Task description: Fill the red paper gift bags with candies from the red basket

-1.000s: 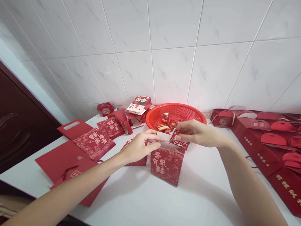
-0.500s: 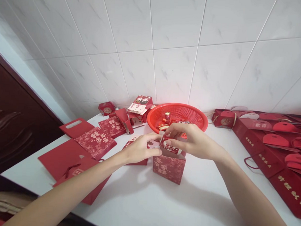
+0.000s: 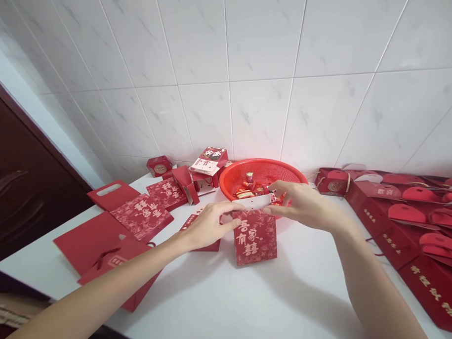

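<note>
A red gift box [image 3: 256, 242] with gold characters and a pale floral pattern stands on the table in front of me, tipped slightly back. Its white inner flap [image 3: 257, 202] rises at the top. My left hand [image 3: 214, 222] pinches the upper left edge, thumb on the front face and fingers behind. At the upper right corner is my right hand [image 3: 304, 206], its thumb by the flap and forefinger raised apart from it. Nothing shows between those two fingers. The inside of the box is hidden from me.
Behind the box, a red plastic basket [image 3: 265, 166] holds wrapped sweets [image 3: 249, 185]. Flat red boxes and bags [image 3: 143, 216] lie on the left, with a panda-printed box [image 3: 211, 161] at the back. Rows of red gift boxes [image 3: 397, 247] fill the right side. A tiled wall [image 3: 257, 116] stands behind.
The small red patterned piece that my right hand held over the box is out of sight. The box front has turned towards me, and the white flap now shows. My right fingers have spread.
</note>
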`<move>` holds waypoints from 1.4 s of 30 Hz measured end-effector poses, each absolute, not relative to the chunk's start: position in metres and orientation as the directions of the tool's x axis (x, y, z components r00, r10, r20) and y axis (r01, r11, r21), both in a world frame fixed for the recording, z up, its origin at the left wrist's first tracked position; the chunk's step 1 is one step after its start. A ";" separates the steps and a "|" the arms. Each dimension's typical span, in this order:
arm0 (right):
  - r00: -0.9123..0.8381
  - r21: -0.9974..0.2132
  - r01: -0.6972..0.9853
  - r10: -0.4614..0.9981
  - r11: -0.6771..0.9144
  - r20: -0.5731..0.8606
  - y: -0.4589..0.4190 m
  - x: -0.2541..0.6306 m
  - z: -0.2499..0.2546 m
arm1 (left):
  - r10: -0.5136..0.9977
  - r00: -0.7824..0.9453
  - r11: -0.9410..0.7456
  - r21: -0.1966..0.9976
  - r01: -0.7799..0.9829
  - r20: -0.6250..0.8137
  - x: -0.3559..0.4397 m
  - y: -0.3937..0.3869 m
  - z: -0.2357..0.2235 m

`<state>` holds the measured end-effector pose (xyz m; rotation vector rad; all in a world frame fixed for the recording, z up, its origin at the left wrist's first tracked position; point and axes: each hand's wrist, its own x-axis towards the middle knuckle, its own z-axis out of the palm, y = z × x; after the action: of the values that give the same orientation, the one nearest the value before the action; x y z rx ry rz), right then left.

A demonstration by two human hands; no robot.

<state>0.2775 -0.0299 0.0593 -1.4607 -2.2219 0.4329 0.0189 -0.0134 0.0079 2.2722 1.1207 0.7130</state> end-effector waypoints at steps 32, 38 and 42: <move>-0.508 -0.597 0.597 0.828 0.536 0.236 -0.004 0.261 0.042 | 0.800 0.487 -0.591 0.595 0.544 0.350 0.009 -0.006 0.015; -0.331 -0.754 0.420 0.859 0.505 0.391 -0.019 0.274 0.061 | 0.776 0.421 -0.630 0.566 0.531 0.470 0.007 -0.011 0.032; -0.043 -0.785 0.341 0.843 0.517 0.536 -0.039 0.295 0.078 | 0.787 0.427 -0.616 0.606 0.502 0.445 0.005 -0.011 0.032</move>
<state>0.2945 -0.0387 0.0779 -1.0292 -1.6257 0.5530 0.0053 -0.0109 0.0325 2.3036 1.0988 1.0204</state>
